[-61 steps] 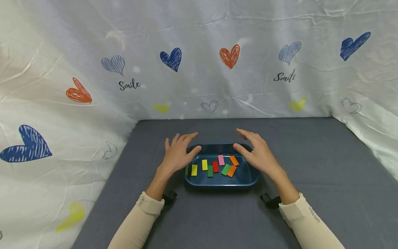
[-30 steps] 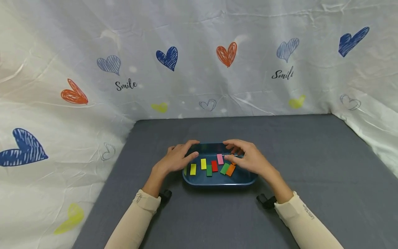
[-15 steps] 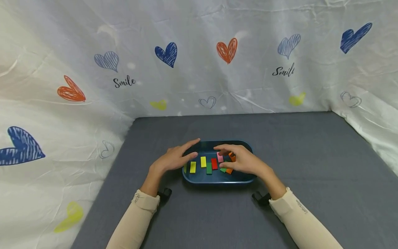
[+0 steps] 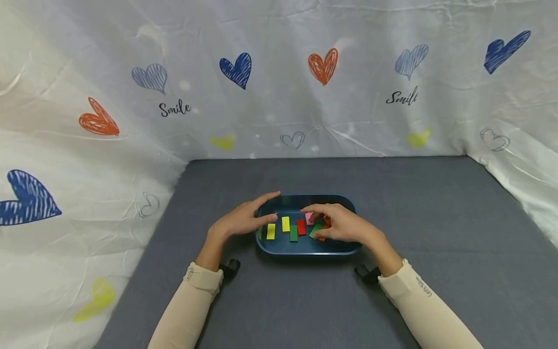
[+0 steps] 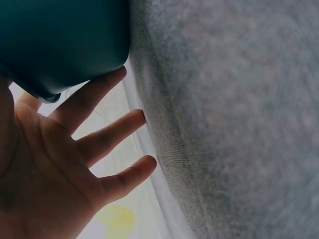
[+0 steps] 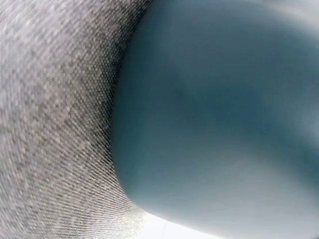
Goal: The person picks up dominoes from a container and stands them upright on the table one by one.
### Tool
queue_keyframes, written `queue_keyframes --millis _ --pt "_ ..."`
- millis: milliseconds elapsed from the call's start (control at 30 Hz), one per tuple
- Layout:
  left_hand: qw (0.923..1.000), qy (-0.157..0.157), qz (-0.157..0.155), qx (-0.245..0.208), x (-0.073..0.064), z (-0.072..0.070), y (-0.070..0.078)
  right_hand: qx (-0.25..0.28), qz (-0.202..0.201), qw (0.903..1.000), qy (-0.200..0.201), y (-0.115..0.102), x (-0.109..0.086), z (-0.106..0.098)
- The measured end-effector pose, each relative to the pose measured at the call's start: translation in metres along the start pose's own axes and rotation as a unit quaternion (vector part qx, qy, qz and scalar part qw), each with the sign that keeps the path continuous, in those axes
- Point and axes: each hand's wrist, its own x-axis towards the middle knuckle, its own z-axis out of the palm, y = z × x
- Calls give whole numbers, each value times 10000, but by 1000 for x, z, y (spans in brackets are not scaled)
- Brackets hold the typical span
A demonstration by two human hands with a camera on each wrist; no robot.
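Observation:
A dark blue tray (image 4: 305,248) lies on the grey cloth with several small coloured blocks in it. My left hand (image 4: 240,220) is at the tray's left end, thumb over the rim. In the left wrist view its fingers (image 5: 107,138) spread out straight, one against the tray's outer wall (image 5: 60,40). My right hand (image 4: 342,224) reaches over the right side of the tray, fingers bent downward and parted from the thumb. Between them show a green block (image 4: 315,230) and a pink block (image 4: 309,219). Orange blocks are partly hidden beneath this hand. The right wrist view shows only tray wall and cloth.
In the tray's left half lie two yellow blocks (image 4: 285,224), a second green block (image 4: 293,233) and a red block (image 4: 301,227). A white curtain (image 4: 279,97) with printed hearts hangs behind the grey table (image 4: 279,300) and along its left side.
My right hand has come inward and down over the tray's right-hand blocks, its fingers bending. My left hand has settled from above the tray to its left rim. The blocks keep their places.

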Motion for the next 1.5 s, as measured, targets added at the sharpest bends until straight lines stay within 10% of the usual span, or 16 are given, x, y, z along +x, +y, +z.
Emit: queue_keyframes --millis 733,1500 --pt "9997 -20 -102 -206 1 -5 -1 -354 281 9981 -413 1 3 -5" --pt "9995 -76 17 -299 1 -2 -2 463 -31 9969 -641 4 -1 7"
